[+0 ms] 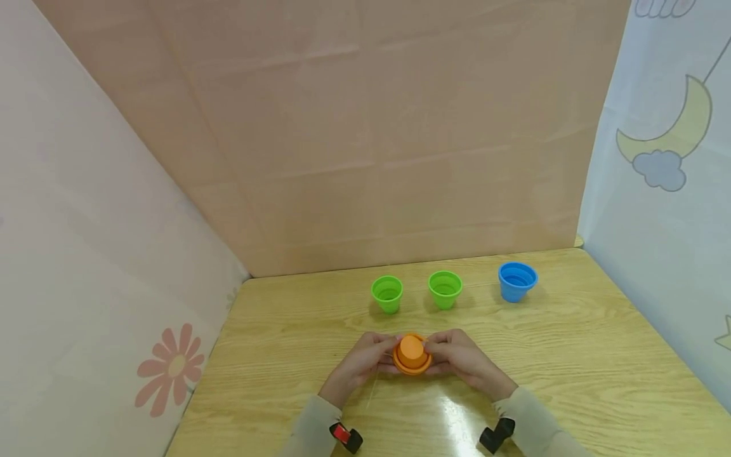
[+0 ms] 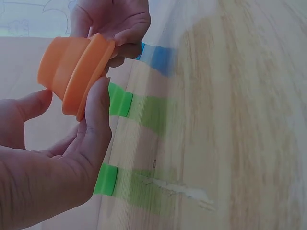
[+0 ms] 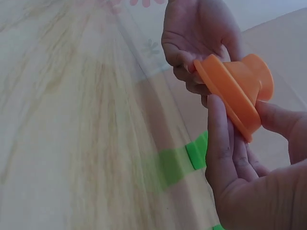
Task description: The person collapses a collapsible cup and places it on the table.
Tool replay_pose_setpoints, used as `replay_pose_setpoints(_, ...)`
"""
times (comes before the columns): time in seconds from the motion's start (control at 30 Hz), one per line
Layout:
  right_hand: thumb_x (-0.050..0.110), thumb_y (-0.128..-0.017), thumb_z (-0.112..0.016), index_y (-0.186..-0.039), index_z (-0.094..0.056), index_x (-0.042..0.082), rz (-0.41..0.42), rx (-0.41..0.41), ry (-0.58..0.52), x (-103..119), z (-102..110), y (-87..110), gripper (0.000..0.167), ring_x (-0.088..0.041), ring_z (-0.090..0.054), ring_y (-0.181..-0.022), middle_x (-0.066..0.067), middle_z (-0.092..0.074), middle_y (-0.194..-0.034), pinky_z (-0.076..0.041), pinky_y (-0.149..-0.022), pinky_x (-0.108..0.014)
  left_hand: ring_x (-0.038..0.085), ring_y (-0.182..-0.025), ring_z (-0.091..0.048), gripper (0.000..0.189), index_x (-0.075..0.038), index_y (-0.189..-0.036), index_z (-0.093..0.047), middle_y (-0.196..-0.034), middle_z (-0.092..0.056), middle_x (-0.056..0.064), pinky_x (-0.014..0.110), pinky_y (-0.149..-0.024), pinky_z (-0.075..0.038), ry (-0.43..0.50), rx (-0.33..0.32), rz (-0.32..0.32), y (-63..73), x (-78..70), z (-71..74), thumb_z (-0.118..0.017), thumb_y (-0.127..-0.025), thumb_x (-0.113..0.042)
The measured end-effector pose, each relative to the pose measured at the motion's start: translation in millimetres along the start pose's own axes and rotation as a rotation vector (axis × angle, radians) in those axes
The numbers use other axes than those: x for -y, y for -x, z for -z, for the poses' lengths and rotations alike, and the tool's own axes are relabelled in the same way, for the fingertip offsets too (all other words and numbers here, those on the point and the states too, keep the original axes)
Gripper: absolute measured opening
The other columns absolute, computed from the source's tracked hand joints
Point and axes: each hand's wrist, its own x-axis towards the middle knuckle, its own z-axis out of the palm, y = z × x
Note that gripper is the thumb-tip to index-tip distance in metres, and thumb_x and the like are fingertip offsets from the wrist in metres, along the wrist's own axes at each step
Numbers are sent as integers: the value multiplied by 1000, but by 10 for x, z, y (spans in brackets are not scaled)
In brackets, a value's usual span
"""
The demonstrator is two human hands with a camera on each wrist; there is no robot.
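An orange collapsible cup (image 1: pixel 412 353) is held between both hands above the front middle of the table, its base facing up toward the head camera. My left hand (image 1: pixel 364 359) grips its left side, with the thumb on the body and fingers at the rim. On the other side my right hand (image 1: pixel 461 359) holds it the same way. In the left wrist view the orange cup (image 2: pixel 72 72) is partly folded, its wide rim toward the table side. The right wrist view shows the cup (image 3: pixel 235 91) with a bent, stepped wall.
Behind the hands stand two green cups (image 1: pixel 388 294) (image 1: pixel 445 290) and a blue cup (image 1: pixel 516 282), upright in a loose row. The wooden table (image 1: pixel 285 330) meets a tan back panel (image 1: pixel 371 139) and pale side walls.
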Motion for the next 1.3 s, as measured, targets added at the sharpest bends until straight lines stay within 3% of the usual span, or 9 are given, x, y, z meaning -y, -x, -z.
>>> replay_pose_setpoints(0.2,13,-103,-62,-123,-66,-18,40,-30,92,10,-27,-21,37,-17,-76,-86,-11,-78,-105,-69,-78,-37,15,-86,-76,47,2,-127,-72,-104,-78,7,31,-79,-68,-21,-10,1,11,-12,-19,-62,-107,-39)
replay_pose_setpoints(0.53,3,-103,-58,-123,-63,-23,104,-56,214,16,-79,-20,33,-22,-79,-81,-31,-76,-107,-69,-72,-42,14,-85,-74,40,4,-125,-72,-103,-78,6,31,-82,-68,-7,-1,-2,29,-15,-30,-63,-106,-30)
replay_pose_setpoints(0.83,4,-107,-52,-121,-68,-16,129,-56,352,5,-112,-8,29,-20,-77,-78,-24,-77,-108,-68,-68,-35,11,-85,-72,40,2,-124,-70,-107,-75,4,29,-81,-67,-4,-8,11,36,25,-71,-64,-104,-32)
replay_pose_setpoints(1.1,1,-106,-52,-117,-69,-14,141,-44,355,-33,-92,0,25,-22,-76,-82,-23,-76,-107,-68,-67,-36,11,-81,-71,31,0,-115,-72,-101,-74,3,28,-75,-67,30,-43,8,11,67,-115,-67,-101,-27)
replay_pose_setpoints(1.3,0,-105,-53,-118,-68,-16,151,-34,340,-36,-89,19,25,-22,-76,-77,-23,-76,-106,-68,-65,-37,11,-75,-71,23,3,-110,-71,-99,-72,6,30,-70,-68,32,-119,-17,10,127,-178,-67,-97,-16)
